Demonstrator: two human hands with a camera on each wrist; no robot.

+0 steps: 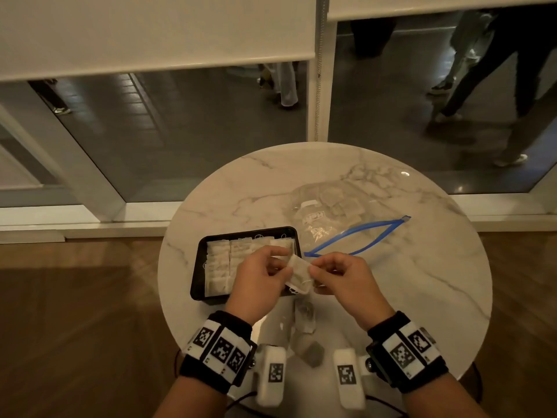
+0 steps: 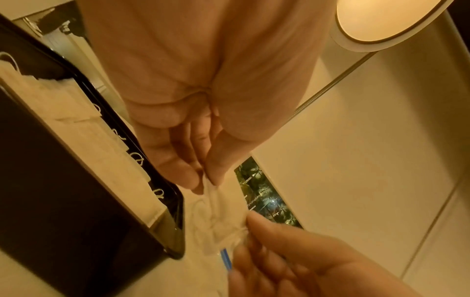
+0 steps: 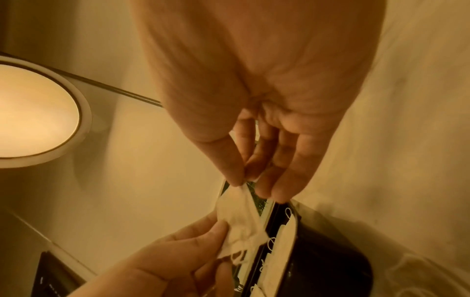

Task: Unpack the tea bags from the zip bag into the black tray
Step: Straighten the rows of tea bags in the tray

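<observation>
Both hands hold one white tea bag (image 1: 298,274) just above the right edge of the black tray (image 1: 201,260). My left hand (image 1: 260,277) pinches its left end; the pinch shows in the left wrist view on the tea bag (image 2: 216,203). My right hand (image 1: 339,274) pinches the other end, seen in the right wrist view on the tea bag (image 3: 240,219). The tray holds rows of white tea bags (image 1: 221,263). The clear zip bag (image 1: 328,212) with a blue zipper strip lies open behind my right hand, with several tea bags inside.
The round marble table (image 1: 422,282) stands by a glass wall with a lowered blind. A round lamp (image 2: 386,20) shows in both wrist views. Legs of people (image 1: 470,79) pass beyond the glass. Wooden floor lies left of the table.
</observation>
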